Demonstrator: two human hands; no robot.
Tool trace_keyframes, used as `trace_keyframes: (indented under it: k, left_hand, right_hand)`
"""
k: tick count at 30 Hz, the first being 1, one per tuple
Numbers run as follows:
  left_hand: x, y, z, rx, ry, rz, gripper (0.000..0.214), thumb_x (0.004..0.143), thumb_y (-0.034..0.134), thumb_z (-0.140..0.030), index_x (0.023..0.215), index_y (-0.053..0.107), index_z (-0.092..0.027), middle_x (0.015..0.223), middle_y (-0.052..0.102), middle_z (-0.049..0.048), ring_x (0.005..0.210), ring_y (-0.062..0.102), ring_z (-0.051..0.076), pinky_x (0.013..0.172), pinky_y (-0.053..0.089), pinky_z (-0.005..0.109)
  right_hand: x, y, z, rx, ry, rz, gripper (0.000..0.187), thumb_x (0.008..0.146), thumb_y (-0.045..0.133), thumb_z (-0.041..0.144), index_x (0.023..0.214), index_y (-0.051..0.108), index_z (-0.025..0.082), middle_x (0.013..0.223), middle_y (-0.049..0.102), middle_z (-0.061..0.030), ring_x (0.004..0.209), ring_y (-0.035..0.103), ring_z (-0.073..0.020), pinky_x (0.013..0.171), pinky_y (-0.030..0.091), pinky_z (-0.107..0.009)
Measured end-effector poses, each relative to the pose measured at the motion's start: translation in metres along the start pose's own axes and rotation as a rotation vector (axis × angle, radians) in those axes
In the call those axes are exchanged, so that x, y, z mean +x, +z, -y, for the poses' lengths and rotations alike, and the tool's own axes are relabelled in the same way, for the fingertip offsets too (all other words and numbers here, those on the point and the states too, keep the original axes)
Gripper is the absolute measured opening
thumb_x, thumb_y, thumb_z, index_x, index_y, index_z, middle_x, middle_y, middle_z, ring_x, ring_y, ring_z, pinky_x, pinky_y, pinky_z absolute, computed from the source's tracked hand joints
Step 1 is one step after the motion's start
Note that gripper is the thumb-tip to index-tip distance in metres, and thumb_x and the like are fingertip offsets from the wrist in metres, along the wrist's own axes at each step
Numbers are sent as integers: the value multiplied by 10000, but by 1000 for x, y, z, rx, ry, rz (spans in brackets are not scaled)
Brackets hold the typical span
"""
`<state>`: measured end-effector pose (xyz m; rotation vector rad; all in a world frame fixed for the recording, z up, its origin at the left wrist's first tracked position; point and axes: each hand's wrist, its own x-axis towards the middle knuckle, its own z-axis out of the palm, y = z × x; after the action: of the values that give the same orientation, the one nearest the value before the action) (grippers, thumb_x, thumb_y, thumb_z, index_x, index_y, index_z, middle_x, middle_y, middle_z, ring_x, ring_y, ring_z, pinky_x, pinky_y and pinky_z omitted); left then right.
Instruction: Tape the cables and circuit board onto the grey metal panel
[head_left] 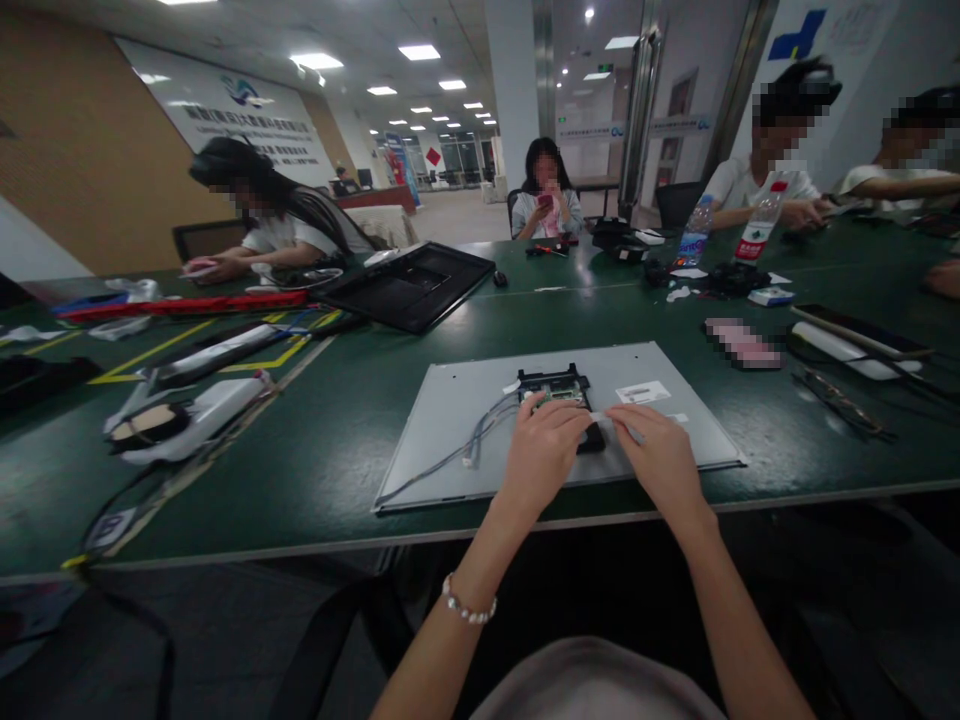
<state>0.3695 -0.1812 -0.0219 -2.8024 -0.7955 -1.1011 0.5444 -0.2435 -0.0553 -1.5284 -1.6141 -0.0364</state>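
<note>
A silver-backed display panel [442,430] lies flat on the table in front of me. At its middle sits a black bracket [555,374] with a green circuit board [564,393], partly covered by my left hand. My left hand [546,440] is closed over the bracket's lower part, its fingertips pinching one end of a small whitish strip [598,416]. From the right, my right hand [660,450] pinches the strip's other end. Whether the strip is tape or a flat cable, I cannot tell. Grey wires [480,432] run from the board toward the panel's near left corner. A white label [642,391] is on the panel.
A black monitor shell [412,285] lies behind the panel. White devices with cables [202,415] are at left. To the right are a pink item [742,343], glasses [840,400] and a dark phone [862,330]. Bottles [761,225] stand farther back. Several people sit around the table.
</note>
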Motion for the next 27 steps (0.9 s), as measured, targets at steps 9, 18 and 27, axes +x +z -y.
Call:
trace_keyframes:
  k: [9, 18, 27]
  left_hand:
    - [-13, 6, 3, 3, -177, 155, 251, 877, 538, -81, 928, 720, -245, 984, 748, 16, 1073, 639, 197, 1084, 323, 468]
    - [-14, 7, -4, 39, -223, 205, 267, 860, 511, -53, 919, 714, -216, 984, 737, 43, 1060, 631, 203, 1084, 330, 457]
    - [-13, 4, -16, 154, -216, 72, 250, 897, 467, -84, 1009, 667, -183, 1128, 689, 77, 1129, 593, 224, 1079, 367, 456]
  right_hand:
    - [1, 4, 0, -39, 19, 176, 296, 915, 449, 150, 1081, 693, 172, 1101, 715, -91, 1008, 667, -240, 941, 511, -404]
    - [-7, 1, 6, -31, -2, 205, 338, 951, 415, 205, 1195, 646, 170, 1198, 682, -104, 1100, 633, -242, 1002, 482, -430]
    - [-10, 0, 12, -86, -129, 288, 368, 979, 405, 278, 1284, 604, 228, 1373, 580, -87, 1298, 500, -276, 1078, 394, -533]
